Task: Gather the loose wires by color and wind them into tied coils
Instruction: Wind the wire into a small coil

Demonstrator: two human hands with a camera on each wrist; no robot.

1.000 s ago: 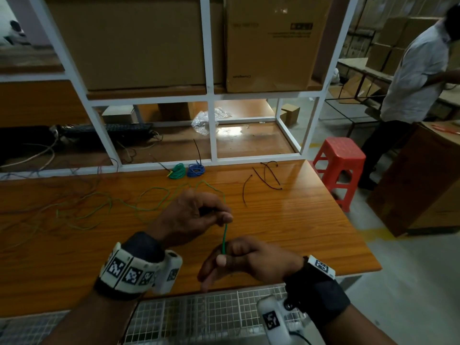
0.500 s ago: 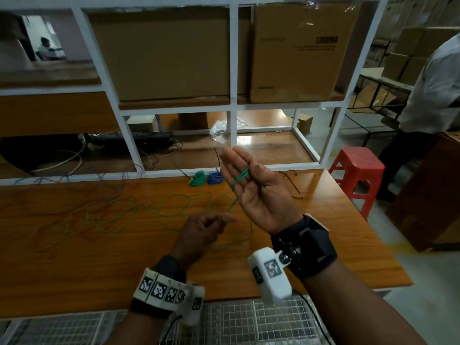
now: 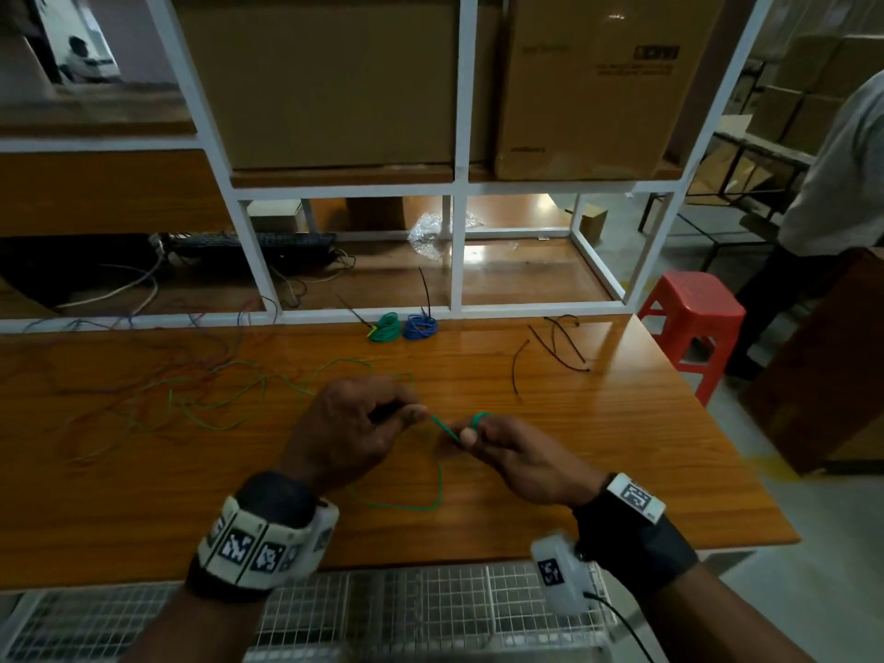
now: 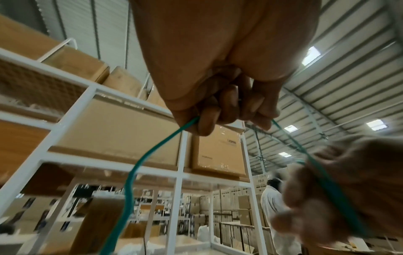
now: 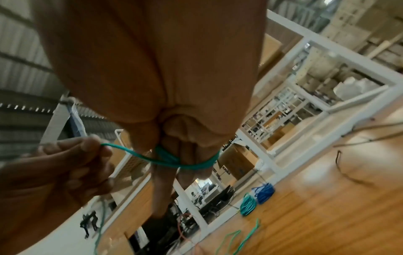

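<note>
Pinching green wire (image 3: 442, 425) taut between both hands: left hand (image 3: 351, 430) grips it, right hand (image 3: 509, 452) fingers looped by it.

Cardboard boxes (image 3: 583, 83) on white shelving frame (image 3: 458, 184), red plastic stool (image 3: 691, 318), black keyboard (image 3: 253, 242), wooden table (image 3: 574, 447)

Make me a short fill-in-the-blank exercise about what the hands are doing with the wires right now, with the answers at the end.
1. The wire stretched between the left hand and the right hand is ____ in color.
2. That wire is wrapped around the fingers of the ____ hand.
3. Beside the finished green coil on the table lies a ____ coil.

Missing words: green; right; blue
</note>
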